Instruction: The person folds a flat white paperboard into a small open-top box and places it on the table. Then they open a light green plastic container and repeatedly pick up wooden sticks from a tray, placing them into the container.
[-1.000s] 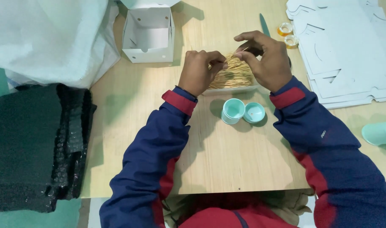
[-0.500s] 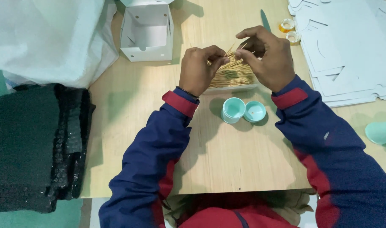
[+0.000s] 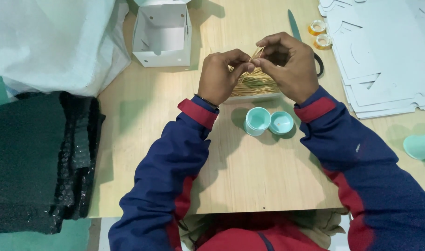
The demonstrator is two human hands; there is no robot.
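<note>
Fingers of the left hand [image 3: 220, 76] and right hand [image 3: 289, 65] pinch a few thin sticks [image 3: 255, 56] between them, above a pile of toothpicks [image 3: 254, 85] in a shallow tray on the wooden board [image 3: 259, 176]. Just nearer the body sit a small teal container [image 3: 257, 121] and its lid [image 3: 281, 122], touching.

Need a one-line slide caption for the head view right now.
Both hands, left hand and right hand, pinch thin straw-coloured sticks above an open mint container and its lid.
</note>
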